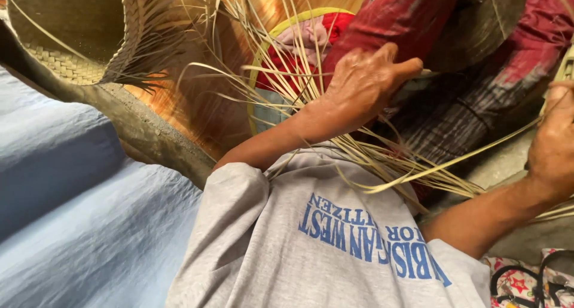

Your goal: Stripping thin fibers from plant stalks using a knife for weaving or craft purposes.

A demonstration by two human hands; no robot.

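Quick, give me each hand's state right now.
Left hand: curled, fingers pressing among the pale straw strips; grip cannot be told.
Right hand: closed on a strip at the frame's edge.

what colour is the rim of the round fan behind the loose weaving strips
The fan's rim is yellow-green, framing red, pink and pale blue patches; the head view shows it.

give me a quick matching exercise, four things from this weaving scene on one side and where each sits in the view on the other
Things:
1. left hand
2. right hand
3. woven mat piece
4. blue cloth

Places:
A. lower left
B. right edge, gripping a strip
C. upper left
D. centre top, on the loose straw strips

Pairs: 1-D, 2-B, 3-C, 4-A
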